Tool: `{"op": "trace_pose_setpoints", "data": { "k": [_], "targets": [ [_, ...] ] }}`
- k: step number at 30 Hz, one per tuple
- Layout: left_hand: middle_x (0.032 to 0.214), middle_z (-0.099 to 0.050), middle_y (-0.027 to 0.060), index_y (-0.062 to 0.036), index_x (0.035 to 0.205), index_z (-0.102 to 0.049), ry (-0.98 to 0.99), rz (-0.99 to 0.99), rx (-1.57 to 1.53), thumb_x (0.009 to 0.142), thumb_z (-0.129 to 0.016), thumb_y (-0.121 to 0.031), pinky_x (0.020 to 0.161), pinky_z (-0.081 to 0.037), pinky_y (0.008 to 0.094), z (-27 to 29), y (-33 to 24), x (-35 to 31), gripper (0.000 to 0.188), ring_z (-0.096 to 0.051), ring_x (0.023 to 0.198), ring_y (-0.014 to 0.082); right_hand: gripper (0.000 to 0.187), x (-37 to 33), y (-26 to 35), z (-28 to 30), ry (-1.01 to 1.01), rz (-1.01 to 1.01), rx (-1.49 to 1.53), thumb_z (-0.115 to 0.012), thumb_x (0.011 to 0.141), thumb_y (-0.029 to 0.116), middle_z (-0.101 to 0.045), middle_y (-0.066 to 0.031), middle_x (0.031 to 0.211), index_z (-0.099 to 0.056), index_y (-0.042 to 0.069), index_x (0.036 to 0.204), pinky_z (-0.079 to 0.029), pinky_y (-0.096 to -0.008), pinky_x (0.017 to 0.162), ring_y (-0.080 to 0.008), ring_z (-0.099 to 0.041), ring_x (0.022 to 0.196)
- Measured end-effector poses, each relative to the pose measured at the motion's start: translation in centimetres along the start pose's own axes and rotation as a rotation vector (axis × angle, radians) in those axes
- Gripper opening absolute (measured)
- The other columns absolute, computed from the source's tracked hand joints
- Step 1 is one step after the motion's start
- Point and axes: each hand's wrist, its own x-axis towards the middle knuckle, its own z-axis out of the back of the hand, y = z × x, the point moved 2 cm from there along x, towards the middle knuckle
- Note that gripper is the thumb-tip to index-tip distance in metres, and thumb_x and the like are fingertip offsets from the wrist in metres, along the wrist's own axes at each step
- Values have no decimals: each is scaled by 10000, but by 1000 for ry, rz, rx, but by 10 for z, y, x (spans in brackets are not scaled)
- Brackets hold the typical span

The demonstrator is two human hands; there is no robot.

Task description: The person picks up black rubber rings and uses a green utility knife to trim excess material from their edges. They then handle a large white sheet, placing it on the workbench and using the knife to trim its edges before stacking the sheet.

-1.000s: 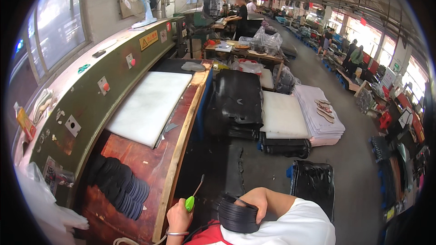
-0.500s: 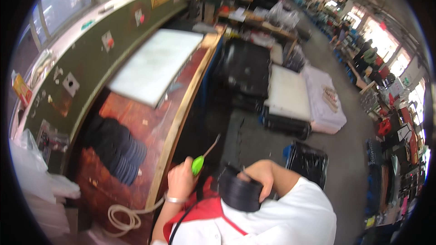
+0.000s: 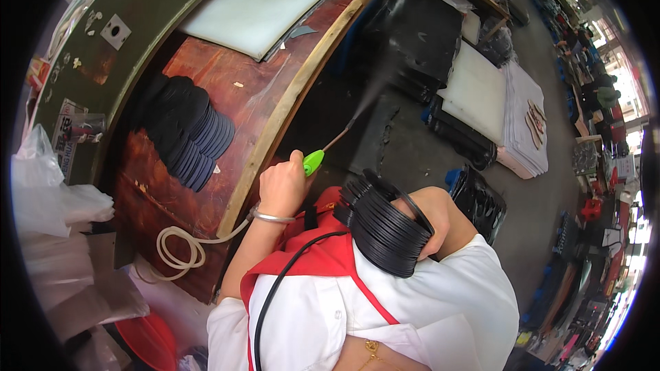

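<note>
My left hand (image 3: pixel 283 184) is closed around a spray gun (image 3: pixel 313 163) with a bright green body and a thin metal nozzle. Pale mist (image 3: pixel 375 93) leaves the nozzle tip toward the dark floor area ahead. A beige hose (image 3: pixel 182 232) lies coiled on the bench and runs up to my left wrist. In front of my chest, my right hand (image 3: pixel 434 220) grips a bent stack of thin black pieces (image 3: pixel 385 225), their edges fanned out in layers. Part of the right fingers is hidden behind the stack. On the bench lie stacked black pieces with dark blue-grey edges (image 3: pixel 199 141).
The reddish bench (image 3: pixel 237 106) with a wooden edge (image 3: pixel 302 96) stands at my left, carrying a white board (image 3: pixel 268 10). Black-wrapped stacks (image 3: pixel 419 34) are ahead. A white slab (image 3: pixel 474 93) and a white pile (image 3: pixel 522 137) with gloves sit at the right.
My view has tilted downward. Mist now streams from the nozzle, where none showed before. Both hands keep hold of their things, and the black stack has fanned and turned slightly.
</note>
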Motion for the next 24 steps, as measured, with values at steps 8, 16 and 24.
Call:
{"op": "trace_pose_setpoints", "data": {
  "k": [8, 16, 24],
  "targets": [
    [633, -625, 178, -57, 889, -548, 15, 27, -38, 840, -695, -358, 533, -495, 467, -7, 6, -2, 339, -639, 607, 374, 337, 0, 2, 6, -14, -42, 44, -732, 737, 90, -632, -191, 961, -619, -64, 1014, -492, -405, 787, -341, -620, 874],
    [689, -631, 213, -77, 923, -562, 61, -4, -190, 785, -749, -317, 584, -488, 511, 9, 6, -10, 335, -625, 668, 420, 501, -14, -6, 12, -34, -219, 1, -810, 698, 171, -664, -142, 1001, -597, -84, 1074, -525, -337, 778, -207, -633, 891],
    [630, -629, 188, -73, 861, -568, 24, -38, -181, 790, -740, -339, 534, -492, 481, 19, -1, -9, 325, -635, 606, 390, 567, -18, -10, 17, -94, -198, 93, -762, 692, 172, -597, -213, 1144, -568, -104, 1147, -427, -418, 947, -330, -563, 1061]
  ]
}}
